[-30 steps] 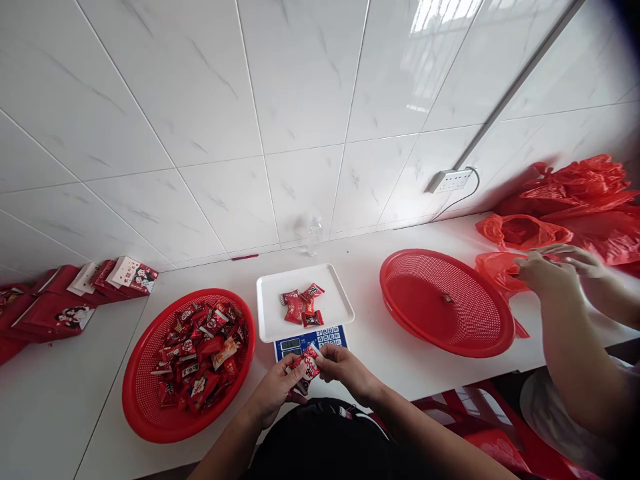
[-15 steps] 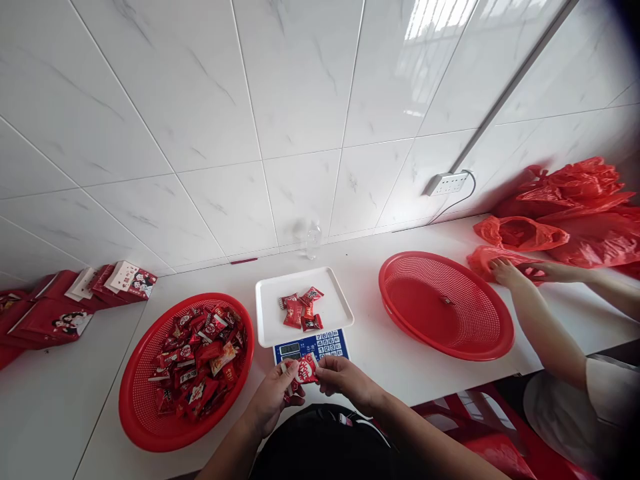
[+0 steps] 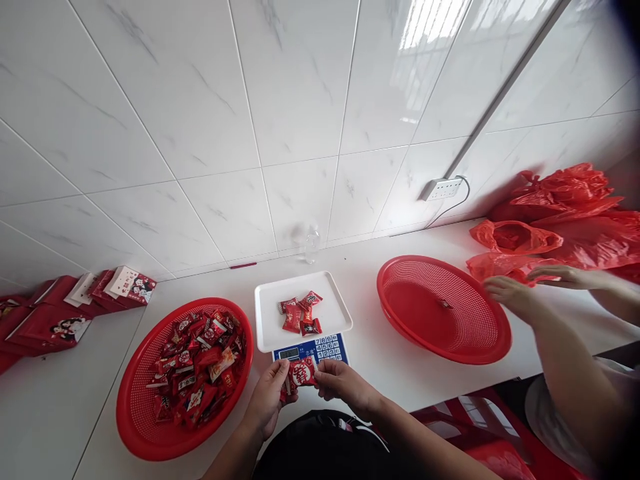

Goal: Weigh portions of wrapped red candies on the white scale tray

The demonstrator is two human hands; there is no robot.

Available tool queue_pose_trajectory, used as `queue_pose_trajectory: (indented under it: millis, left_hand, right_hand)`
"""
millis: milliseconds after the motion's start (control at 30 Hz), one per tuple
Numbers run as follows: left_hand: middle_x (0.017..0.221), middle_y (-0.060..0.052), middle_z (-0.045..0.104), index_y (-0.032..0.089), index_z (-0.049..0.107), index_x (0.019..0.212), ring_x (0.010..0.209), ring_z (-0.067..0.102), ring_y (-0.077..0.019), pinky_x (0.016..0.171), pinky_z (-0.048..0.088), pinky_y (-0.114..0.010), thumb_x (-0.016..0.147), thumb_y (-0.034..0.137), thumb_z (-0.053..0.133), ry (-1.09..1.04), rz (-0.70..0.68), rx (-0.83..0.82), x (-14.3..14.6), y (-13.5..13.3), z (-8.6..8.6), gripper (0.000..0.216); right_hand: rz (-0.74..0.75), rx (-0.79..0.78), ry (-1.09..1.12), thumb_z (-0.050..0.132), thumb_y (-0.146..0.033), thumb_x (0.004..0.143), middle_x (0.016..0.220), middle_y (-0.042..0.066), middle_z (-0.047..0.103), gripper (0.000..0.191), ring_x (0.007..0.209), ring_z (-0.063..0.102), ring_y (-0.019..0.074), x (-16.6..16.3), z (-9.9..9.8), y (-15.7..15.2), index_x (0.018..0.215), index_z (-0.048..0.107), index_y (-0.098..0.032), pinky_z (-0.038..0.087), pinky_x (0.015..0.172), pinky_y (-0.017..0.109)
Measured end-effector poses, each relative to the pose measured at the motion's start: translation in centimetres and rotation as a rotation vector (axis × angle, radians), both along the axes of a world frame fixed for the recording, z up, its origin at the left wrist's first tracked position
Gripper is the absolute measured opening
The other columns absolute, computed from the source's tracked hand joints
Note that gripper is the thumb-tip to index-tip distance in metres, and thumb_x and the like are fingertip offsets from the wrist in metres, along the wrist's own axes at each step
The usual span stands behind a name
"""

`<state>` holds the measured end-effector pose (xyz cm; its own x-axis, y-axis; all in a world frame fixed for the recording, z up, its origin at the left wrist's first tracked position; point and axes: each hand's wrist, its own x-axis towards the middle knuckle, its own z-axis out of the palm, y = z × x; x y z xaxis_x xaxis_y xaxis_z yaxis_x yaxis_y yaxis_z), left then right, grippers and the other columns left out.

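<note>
My left hand (image 3: 267, 401) and my right hand (image 3: 339, 381) both pinch a small red candy packet (image 3: 301, 372) with white print, held just in front of the blue keypad of a weighing scale (image 3: 311, 348). The scale's white tray (image 3: 270, 320) carries several red wrapped candies (image 3: 300, 314). To the left, a red mesh basket (image 3: 145, 433) is full of red wrapped candies (image 3: 197, 363). Both hands are closed on the packet's edges.
A second red mesh basket (image 3: 475, 333) at the right holds one small candy (image 3: 443, 305). A co-worker's hands (image 3: 510, 293) reach over red plastic bags (image 3: 565, 220) at the far right. Red cards (image 3: 70, 303) lie at the left. A power strip (image 3: 439, 189) hangs on the tiled wall.
The packet in my hands has been turned so its printed face shows, and my hands sit slightly lower. The co-worker's hands have moved left, toward the near-empty basket.
</note>
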<state>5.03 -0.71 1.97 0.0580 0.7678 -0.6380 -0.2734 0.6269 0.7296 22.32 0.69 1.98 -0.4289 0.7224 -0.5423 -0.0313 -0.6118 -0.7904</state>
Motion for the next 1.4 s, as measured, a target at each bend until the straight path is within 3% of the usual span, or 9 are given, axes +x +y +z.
queue_pose_trajectory:
  millis: [133,267,533,800,1000,1067,1133,1267,1400]
  left_hand:
    - [0.05,0.006,0.044,0.018,0.05,0.067,0.046,0.041,-0.007,0.046,0.036,-0.02,0.067,0.054,0.06,0.144,-0.055,0.145,0.4,-0.1,0.6,0.037]
    - [0.05,0.005,0.043,0.018,0.049,0.063,0.045,0.04,-0.0078,0.044,0.035,-0.02,0.071,0.053,0.056,0.247,-0.147,0.249,1.2,-0.1,0.9,0.036]
    - [0.056,0.002,0.053,0.017,0.054,0.07,0.045,0.044,-0.0087,0.043,0.035,-0.021,0.069,0.062,0.049,0.171,-0.305,0.098,3.4,-0.7,0.4,0.045]
    - [0.051,0.002,0.052,0.016,0.056,0.067,0.044,0.045,-0.0087,0.043,0.035,-0.021,0.067,0.06,0.055,0.186,-0.253,0.19,6.0,-0.5,0.1,0.045]
    - [0.059,0.0,0.059,0.014,0.059,0.076,0.05,0.052,-0.0085,0.05,0.042,-0.021,0.067,0.054,0.061,0.013,-0.12,0.068,8.2,-0.6,0.5,0.041]
    - [0.069,-0.002,0.063,0.014,0.06,0.083,0.055,0.056,-0.0087,0.055,0.046,-0.022,0.069,0.049,0.062,-0.065,-0.076,0.013,8.9,-0.9,1.0,0.038]
    - [0.077,-0.004,0.066,0.014,0.06,0.087,0.06,0.059,-0.0098,0.058,0.048,-0.023,0.069,0.046,0.064,-0.113,-0.028,-0.035,9.3,-1.3,1.4,0.037]
    - [0.081,-0.004,0.067,0.015,0.058,0.088,0.065,0.063,-0.0119,0.059,0.051,-0.023,0.065,0.038,0.071,-0.133,0.061,-0.106,9.2,-1.9,1.8,0.035]
    - [0.078,-0.003,0.066,0.016,0.058,0.088,0.063,0.063,-0.0116,0.056,0.053,-0.022,0.063,0.033,0.073,-0.1,0.129,-0.13,8.1,-2.0,1.6,0.034]
  right_hand:
    - [0.081,0.046,-0.015,0.063,-0.056,0.063,0.061,-0.003,0.053,0.042,0.057,0.051,0.0094,0.2,-0.2,-0.3,0.069,0.052,-0.016,0.037,0.057,0.024]
    - [0.136,0.134,0.016,0.057,-0.06,0.068,0.062,-0.002,0.051,0.045,0.057,0.047,0.0089,0.7,0.2,-0.6,0.071,0.055,-0.015,0.037,0.057,0.023]
    - [0.073,0.141,0.047,0.057,-0.061,0.068,0.061,-0.002,0.05,0.046,0.055,0.043,0.0084,3.1,0.7,-0.9,0.069,0.055,-0.016,0.034,0.056,0.022]
    - [0.085,0.11,0.029,0.055,-0.062,0.068,0.06,-0.003,0.051,0.047,0.055,0.046,0.0082,6.3,-0.4,-1.4,0.073,0.056,-0.015,0.036,0.057,0.022]
    - [0.023,0.078,-0.074,0.057,-0.06,0.066,0.068,-0.001,0.057,0.045,0.056,0.05,0.0089,9.1,-1.3,-1.0,0.075,0.054,-0.016,0.038,0.057,0.024]
    - [0.043,0.114,-0.177,0.054,-0.056,0.07,0.071,0.001,0.058,0.04,0.059,0.052,0.0109,10.4,-1.8,-0.5,0.077,0.054,-0.016,0.04,0.058,0.026]
    - [0.042,0.258,-0.358,0.05,-0.049,0.075,0.078,0.004,0.06,0.033,0.067,0.055,0.0145,12.0,-2.5,0.2,0.082,0.056,-0.017,0.043,0.064,0.03]
    - [0.013,0.637,-0.912,0.045,-0.032,0.08,0.118,0.012,0.051,0.026,0.109,0.048,0.0245,15.5,-4.1,2.0,0.101,0.056,-0.019,0.037,0.091,0.039]
    - [0.099,0.607,-1.349,0.045,-0.028,0.079,0.142,0.012,0.027,0.04,0.131,0.021,0.0318,17.6,-5.0,3.6,0.119,0.048,-0.023,0.029,0.095,0.049]
